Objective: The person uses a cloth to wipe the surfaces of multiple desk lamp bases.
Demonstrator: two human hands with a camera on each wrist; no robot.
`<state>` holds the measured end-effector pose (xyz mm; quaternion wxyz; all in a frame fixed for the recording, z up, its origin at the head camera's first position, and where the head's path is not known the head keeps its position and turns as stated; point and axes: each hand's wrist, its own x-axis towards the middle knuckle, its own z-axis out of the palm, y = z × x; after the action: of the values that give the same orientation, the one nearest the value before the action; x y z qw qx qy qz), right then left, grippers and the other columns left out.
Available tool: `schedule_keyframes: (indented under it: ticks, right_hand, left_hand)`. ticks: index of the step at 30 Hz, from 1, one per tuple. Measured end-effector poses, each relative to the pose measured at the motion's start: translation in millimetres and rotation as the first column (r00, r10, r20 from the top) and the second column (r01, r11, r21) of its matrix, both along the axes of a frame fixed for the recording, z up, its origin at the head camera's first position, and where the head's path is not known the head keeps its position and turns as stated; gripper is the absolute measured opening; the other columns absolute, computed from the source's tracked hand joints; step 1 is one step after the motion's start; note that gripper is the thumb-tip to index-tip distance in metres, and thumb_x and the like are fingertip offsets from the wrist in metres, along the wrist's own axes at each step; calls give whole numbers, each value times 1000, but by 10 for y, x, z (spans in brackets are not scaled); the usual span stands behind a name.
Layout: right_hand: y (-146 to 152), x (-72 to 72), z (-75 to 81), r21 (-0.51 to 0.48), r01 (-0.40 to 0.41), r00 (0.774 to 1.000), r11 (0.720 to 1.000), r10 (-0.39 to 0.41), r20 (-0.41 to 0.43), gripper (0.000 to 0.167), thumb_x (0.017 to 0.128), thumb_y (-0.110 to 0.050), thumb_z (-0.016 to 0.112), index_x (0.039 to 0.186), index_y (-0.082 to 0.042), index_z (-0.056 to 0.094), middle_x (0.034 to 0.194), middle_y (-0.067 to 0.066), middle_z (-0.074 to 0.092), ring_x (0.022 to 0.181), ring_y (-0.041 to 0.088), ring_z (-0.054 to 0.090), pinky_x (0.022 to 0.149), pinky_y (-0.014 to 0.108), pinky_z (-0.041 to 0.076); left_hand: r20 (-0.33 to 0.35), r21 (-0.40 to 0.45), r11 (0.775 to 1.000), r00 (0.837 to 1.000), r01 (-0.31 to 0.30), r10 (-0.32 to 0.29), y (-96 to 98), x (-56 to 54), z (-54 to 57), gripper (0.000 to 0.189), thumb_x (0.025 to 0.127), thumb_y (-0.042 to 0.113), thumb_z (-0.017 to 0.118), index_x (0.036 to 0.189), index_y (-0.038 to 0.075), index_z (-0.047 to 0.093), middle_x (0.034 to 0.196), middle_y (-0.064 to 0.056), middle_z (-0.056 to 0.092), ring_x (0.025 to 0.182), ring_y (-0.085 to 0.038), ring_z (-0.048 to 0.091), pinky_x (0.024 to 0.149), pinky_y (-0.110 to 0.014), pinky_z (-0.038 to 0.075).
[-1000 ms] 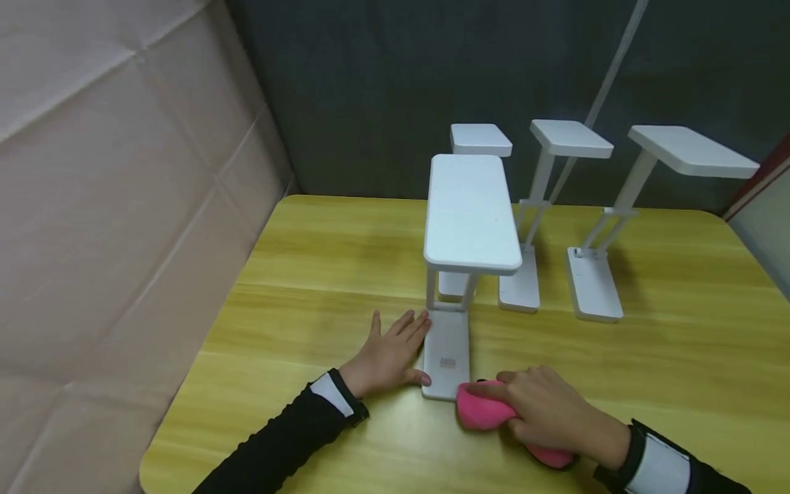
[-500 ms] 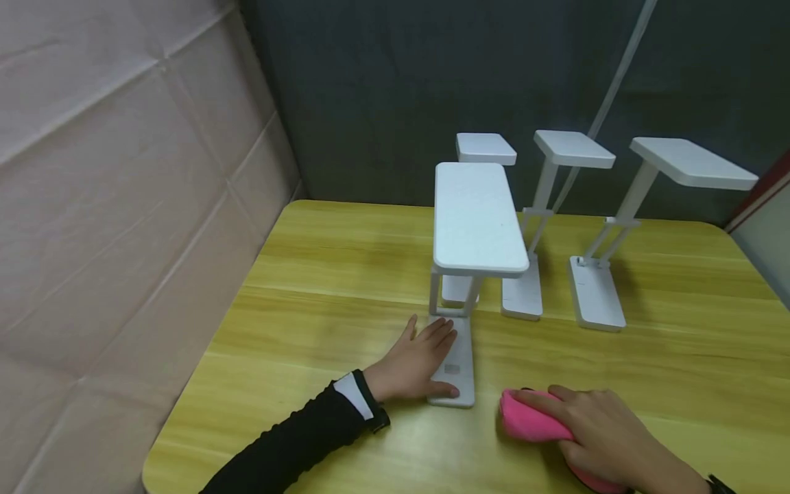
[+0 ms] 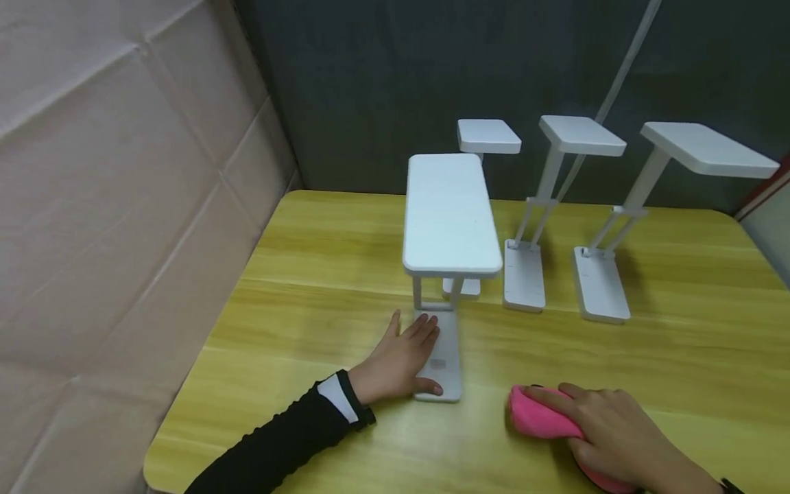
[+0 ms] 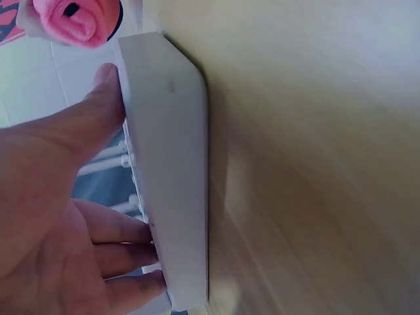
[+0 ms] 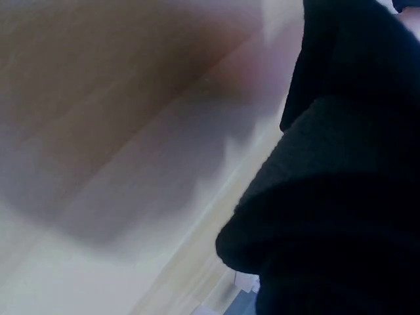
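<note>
A white folding desk lamp [image 3: 453, 213] stands upright at the middle of the table, its flat head above its base [image 3: 449, 357]. My left hand [image 3: 395, 363] rests on that base with fingers spread. Close up in the left wrist view, the thumb and fingertips [image 4: 134, 295] touch the base's top near its edge. To the right, apart from the lamp, my right hand [image 3: 617, 429] grips a bunched pink cloth [image 3: 540, 414] low over the tabletop. A dark fabric [image 5: 328, 197] fills much of the right wrist view and hides the hand there.
Several white lamps stand in all; behind the near one are a partly hidden lamp [image 3: 487, 136], a middle lamp [image 3: 524, 274] and a right lamp [image 3: 601, 285]. The wooden table [image 3: 296, 309] ends at a dark back wall [image 3: 370, 96]. Pale sheeting [image 3: 123, 240] hangs at left.
My right hand has drawn the pink cloth rightward, away from the base's front corner. My left hand has shifted from the base's left edge onto its top.
</note>
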<state>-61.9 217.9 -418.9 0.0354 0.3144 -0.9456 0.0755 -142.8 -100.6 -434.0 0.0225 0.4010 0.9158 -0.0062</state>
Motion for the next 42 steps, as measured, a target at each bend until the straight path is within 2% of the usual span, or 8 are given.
schedule_keyframes:
  ticks: [5, 9, 13, 17, 25, 33, 37, 42]
  right_hand:
    - [-8, 44, -18, -17, -12, 1000, 1000, 12, -9, 71, 55, -4, 68, 122, -30, 64, 91, 2, 67, 50, 0, 35, 45, 25, 34]
    - [-10, 93, -32, -21, -8, 1000, 1000, 8, -17, 72, 54, -5, 68, 121, -30, 64, 90, 2, 67, 49, 1, 37, 45, 25, 35]
    - [-22, 148, -41, -20, 11, 999, 1000, -12, -38, 72, 53, -6, 68, 120, -32, 65, 88, 0, 67, 48, 2, 41, 45, 26, 35]
    - [-36, 202, -30, -20, 24, 999, 1000, -25, -38, 72, 52, -7, 68, 120, -32, 65, 88, -1, 67, 49, 4, 44, 44, 27, 35]
    - [-37, 297, -7, -11, 44, 999, 999, -44, -20, 68, 56, -9, 71, 120, -30, 65, 87, -3, 65, 51, 1, 36, 45, 27, 36]
    - [-20, 404, -20, -21, 86, 996, 996, -86, 7, 67, 58, -9, 72, 122, -30, 64, 91, 3, 68, 52, 9, 53, 48, 31, 42]
    - [-11, 487, -10, -44, 117, 993, 992, -117, 5, 69, 57, -10, 72, 123, -28, 64, 91, 3, 68, 56, 11, 56, 48, 32, 43]
    - [22, 542, 44, -38, 189, 981, 981, -188, 48, 72, 57, -9, 70, 126, -28, 61, 90, -1, 67, 56, 3, 49, 48, 28, 39]
  left_hand:
    - [23, -10, 999, 999, -34, 34, -239, 44, 53, 94, 81, 66, 58, 143, -3, 39, 151, -17, 31, 139, -29, 28, 106, -66, 13]
    - [96, -39, 995, 991, -87, 90, -421, 40, 113, 95, 80, 64, 60, 145, -2, 36, 153, -15, 26, 142, -26, 22, 106, -66, 8]
    - [158, -58, 991, 979, -123, 131, -571, -20, 170, 97, 79, 61, 63, 146, -2, 33, 155, -13, 23, 142, -25, 20, 107, -67, 6]
    - [180, -62, 990, 975, -124, 133, -675, -121, 225, 96, 79, 57, 66, 146, -2, 32, 155, -14, 23, 142, -25, 21, 106, -67, 7]
    - [211, -111, 984, 964, -139, 160, -710, -421, 328, 96, 79, 53, 68, 148, -1, 29, 156, -14, 20, 142, -25, 20, 106, -67, 5]
    - [244, -160, 974, 950, -160, 196, -621, -844, 381, 96, 81, 51, 68, 151, 3, 23, 157, -11, 15, 143, -24, 17, 107, -67, 3]
    - [262, -176, 971, 944, -160, 203, -534, -1031, 422, 94, 83, 49, 68, 152, 5, 20, 157, -10, 14, 144, -23, 14, 107, -66, 1]
    - [283, -193, 966, 933, -169, 220, -458, -1207, 456, 95, 84, 48, 68, 152, 6, 17, 158, -9, 12, 144, -22, 12, 107, -66, 0]
